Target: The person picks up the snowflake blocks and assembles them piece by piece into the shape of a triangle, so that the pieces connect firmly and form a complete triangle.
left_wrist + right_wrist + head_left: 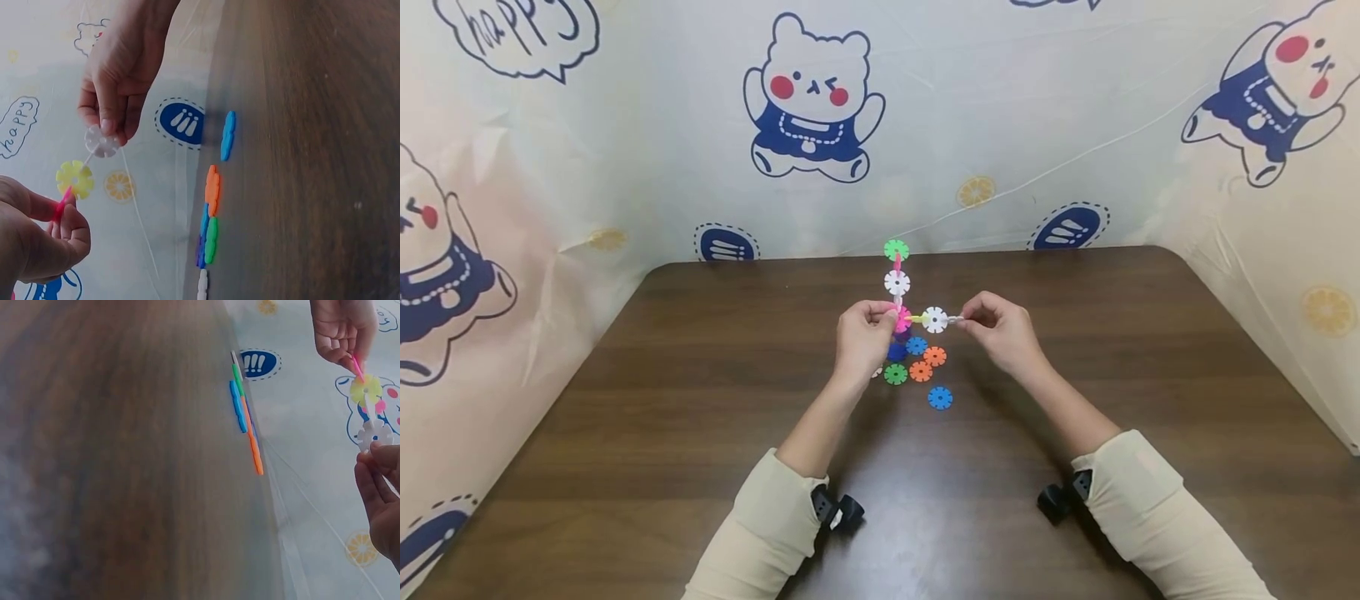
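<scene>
My left hand (863,337) pinches a pink disc (904,323), fingers narrow, at the corner of a chain of notched discs. One branch runs away from me up to a green disc (896,250). The other runs to my right through a yellow disc (75,171) and a white disc (935,320) to a pale end disc (99,144), pinched in the narrow fingers of my right hand (1003,331). I'd judge the joining about half done: both branches stand linked, though I can't tell whether the end disc is fully seated, and others lie unjoined on the surface (700,400).

In the chain I count eight: one green, two pink, four white or pale, one yellow. Loose, left to right, I make it eight more: one white (876,372), partly behind my left wrist, one green (896,374), one dark blue (897,353), one purple (902,336), mostly hidden so a little uncertain, two orange (921,372) and two blue (940,398), the nearer blue lying apart.
</scene>
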The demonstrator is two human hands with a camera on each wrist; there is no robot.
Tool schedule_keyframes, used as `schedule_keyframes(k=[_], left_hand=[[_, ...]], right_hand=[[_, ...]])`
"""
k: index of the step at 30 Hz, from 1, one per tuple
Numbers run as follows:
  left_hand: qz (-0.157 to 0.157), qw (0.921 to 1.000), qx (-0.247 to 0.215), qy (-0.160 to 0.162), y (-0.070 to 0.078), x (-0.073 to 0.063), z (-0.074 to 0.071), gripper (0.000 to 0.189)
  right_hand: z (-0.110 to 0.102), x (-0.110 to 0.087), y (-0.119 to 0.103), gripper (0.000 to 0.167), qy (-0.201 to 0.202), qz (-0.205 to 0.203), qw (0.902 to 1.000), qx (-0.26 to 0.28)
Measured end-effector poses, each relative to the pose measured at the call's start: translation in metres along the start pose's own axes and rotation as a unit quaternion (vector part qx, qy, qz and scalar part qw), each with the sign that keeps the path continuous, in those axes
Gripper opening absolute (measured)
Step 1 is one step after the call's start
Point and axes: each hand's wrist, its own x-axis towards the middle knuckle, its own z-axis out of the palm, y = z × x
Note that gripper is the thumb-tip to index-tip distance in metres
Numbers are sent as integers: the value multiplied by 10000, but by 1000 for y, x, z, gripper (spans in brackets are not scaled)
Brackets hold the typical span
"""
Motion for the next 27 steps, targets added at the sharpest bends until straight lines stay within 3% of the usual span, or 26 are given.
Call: schedule_keyframes(k=[4,9,17,27], left_hand=[[45,9999,-98,-21,-1,1,-2,15],[171,9998,-76,82,-3,3,-3,15],[105,9994,-312,97,-4,6,-6,15],[93,9995,-274,102,-6,9,-10,15]], right_hand=[[1,3,0,12,-205,239,9995,-71],[6,7,2,18,-838,635,9941,-276],[19,16,12,26,-1972,1174,9676,-1052],[27,21,19,29,-2619,1458,9428,-1461]])
